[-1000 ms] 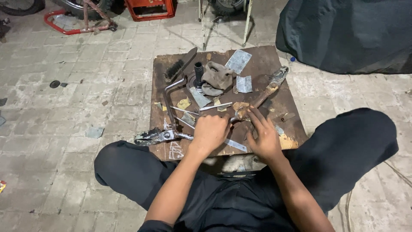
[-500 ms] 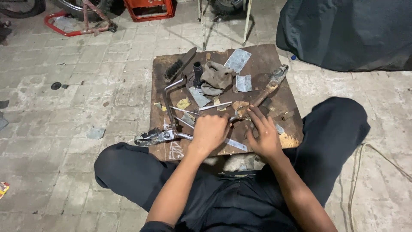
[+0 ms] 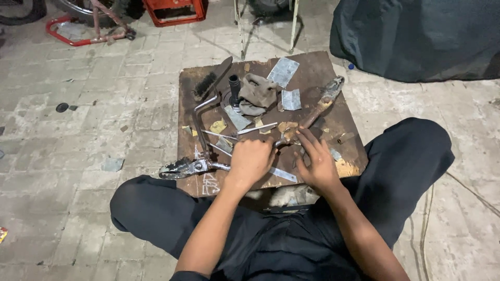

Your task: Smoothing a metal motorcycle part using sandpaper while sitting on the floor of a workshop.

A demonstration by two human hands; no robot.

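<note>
I sit cross-legged behind a brown wooden board [image 3: 323,62] on the floor. My left hand [image 3: 250,162] rests knuckles-up on the board's near part, fingers curled; anything under it is hidden. My right hand [image 3: 315,162] lies flat beside it with fingers spread, its fingertips by the near end of a long rusty plier-like tool [image 3: 319,106]. Thin metal rods [image 3: 258,128] lie just beyond my left hand. A flat metal strip [image 3: 284,175] sticks out between the hands.
On the board lie a wire brush [image 3: 211,80], a bent metal lever [image 3: 200,112], a black cylinder [image 3: 234,87], a grey rag [image 3: 259,93] and sheet-metal scraps [image 3: 284,71]. A metal part [image 3: 187,167] overhangs the left edge. A dark tarp [image 3: 416,36] is at the back right and a red crate [image 3: 174,10] at the back.
Both hands stay almost where they were on the board. My knee on the right has drawn in slightly.
</note>
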